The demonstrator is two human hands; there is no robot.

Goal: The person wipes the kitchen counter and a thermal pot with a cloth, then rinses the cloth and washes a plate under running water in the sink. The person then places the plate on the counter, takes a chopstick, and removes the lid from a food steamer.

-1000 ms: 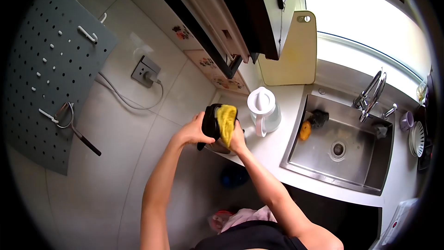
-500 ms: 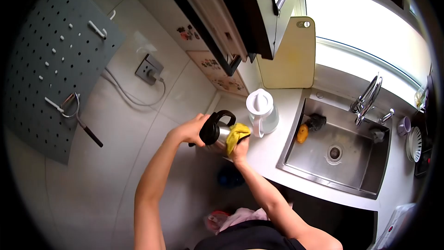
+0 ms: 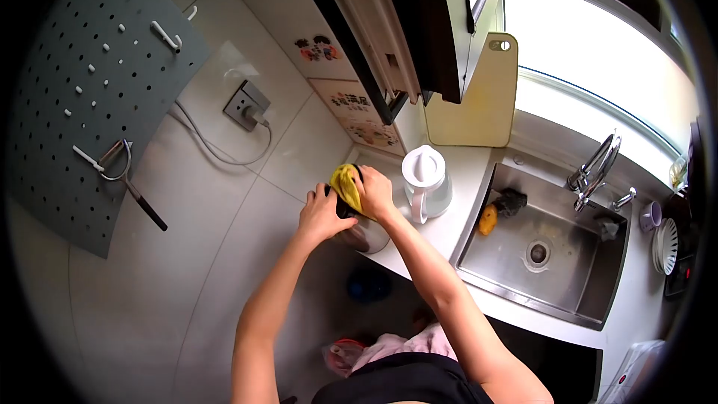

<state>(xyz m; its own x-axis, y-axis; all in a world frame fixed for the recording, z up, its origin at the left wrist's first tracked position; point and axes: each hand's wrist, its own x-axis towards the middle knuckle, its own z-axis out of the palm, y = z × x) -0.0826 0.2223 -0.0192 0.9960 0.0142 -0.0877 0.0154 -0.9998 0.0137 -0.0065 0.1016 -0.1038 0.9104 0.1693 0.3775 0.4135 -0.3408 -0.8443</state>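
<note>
A kettle with a shiny steel body [image 3: 368, 236] and a black top is at the left end of the counter; I cannot tell whether its base rests there. My left hand [image 3: 321, 217] is closed around the black upper part, fingers bent over it. Bunched over the top and handle side is a yellow cloth [image 3: 345, 185], gripped in my right hand [image 3: 374, 193]. Both hands hide much of the kettle's top and handle. Just right of my right hand stands a clear pitcher with a white lid [image 3: 424, 167], upright and apart from the hand.
The steel sink [image 3: 557, 284] lies to the right, with a yellow object [image 3: 488, 220] and a dark bundle [image 3: 511, 202] inside. A faucet [image 3: 594, 168] rises behind it. Overhead hangs an open cabinet door [image 3: 449, 30]. A cutting board [image 3: 479, 97] leans at the back; a wall socket [image 3: 247, 105] is left.
The kettle has tilted from lying sideways to more upright. My right hand and the cloth have moved from its steel body up and left to its black top and handle.
</note>
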